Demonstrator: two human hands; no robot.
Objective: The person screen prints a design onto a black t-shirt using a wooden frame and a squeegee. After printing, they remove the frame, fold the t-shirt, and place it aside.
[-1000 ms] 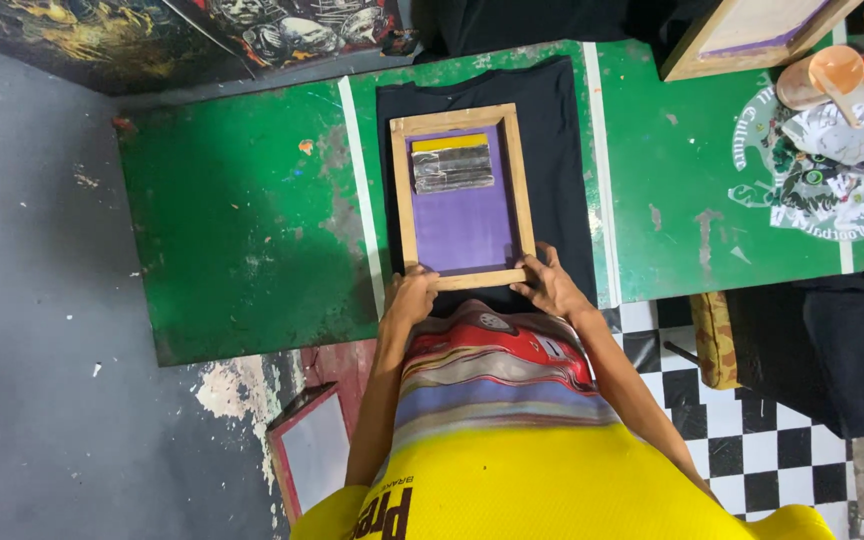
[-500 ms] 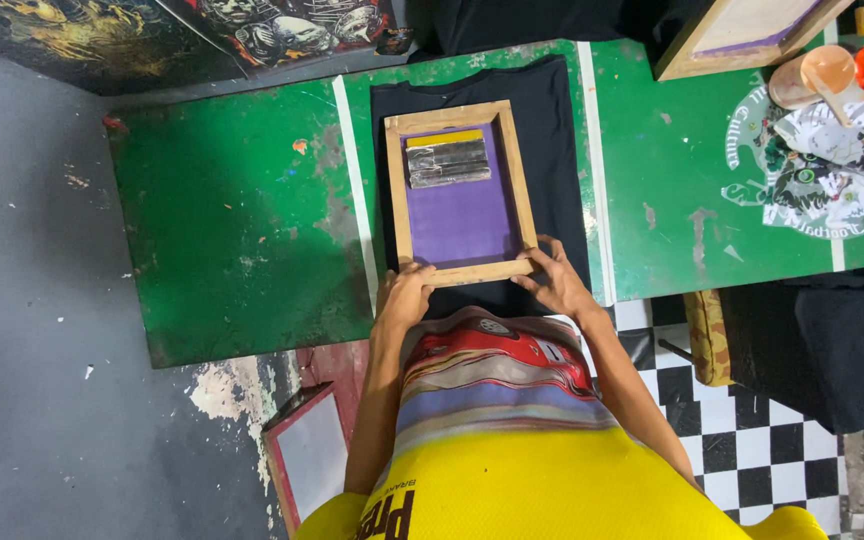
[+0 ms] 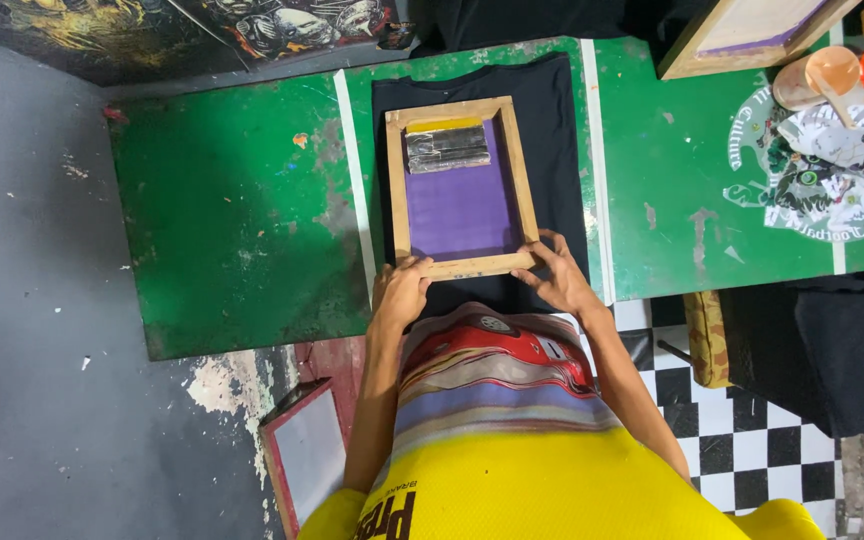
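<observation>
A wooden printing frame (image 3: 397, 190) with a purple screen (image 3: 460, 208) lies on a black shirt (image 3: 552, 120) spread over the green table (image 3: 232, 210). A grey printed patch and a yellow strip (image 3: 446, 147) sit at the screen's far end. My left hand (image 3: 399, 290) grips the frame's near left corner. My right hand (image 3: 555, 272) holds the near right corner, fingers spread over the wood.
A second wooden frame (image 3: 742, 35) leans at the table's far right. Orange and red cups (image 3: 857, 70) and printed paper (image 3: 832, 160) lie at the right. White tape lines (image 3: 597, 170) flank the shirt. A small framed screen (image 3: 302, 455) stands on the floor at left.
The frame has shifted slightly on the shirt. Both hands keep their hold on its near corners.
</observation>
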